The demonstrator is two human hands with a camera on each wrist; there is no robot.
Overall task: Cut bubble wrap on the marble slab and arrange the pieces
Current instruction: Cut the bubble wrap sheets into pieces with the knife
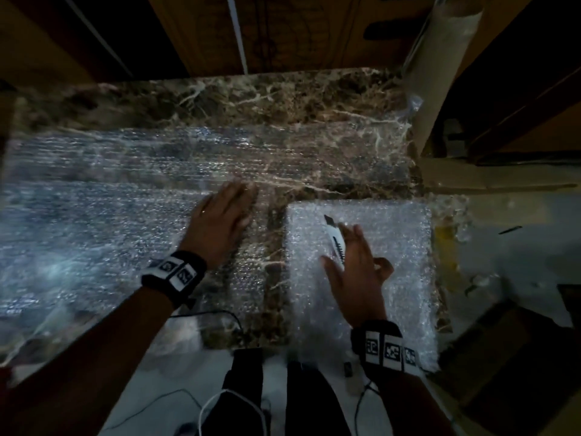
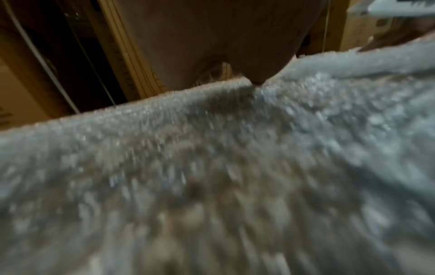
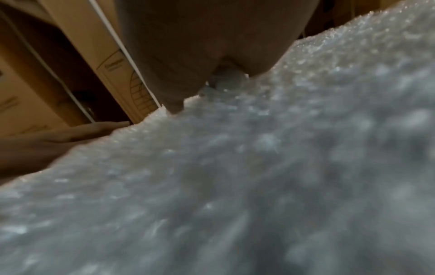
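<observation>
A dark veined marble slab (image 1: 283, 96) carries a long clear bubble wrap sheet (image 1: 94, 196) across its left and middle. My left hand (image 1: 231, 199) lies flat on the sheet's right part, fingers straight; in the left wrist view the palm (image 2: 223, 37) hovers over the blurred bubble wrap sheet (image 2: 212, 167). At the slab's right front sits a whitish stack of cut pieces (image 1: 399, 247). My right hand (image 1: 349, 247) rests on it and pinches a white utility knife (image 1: 334, 239) between thumb and forefinger, blade end pointing away. The stack of cut pieces (image 3: 259, 167) fills the right wrist view.
A roll of wrap (image 1: 440, 73) leans at the slab's back right corner. Cardboard boxes (image 1: 283, 29) stand behind the slab. Cables (image 1: 220, 319) trail over the slab's front edge near my legs (image 1: 245, 388). Pale floor with small debris (image 1: 509, 229) lies to the right.
</observation>
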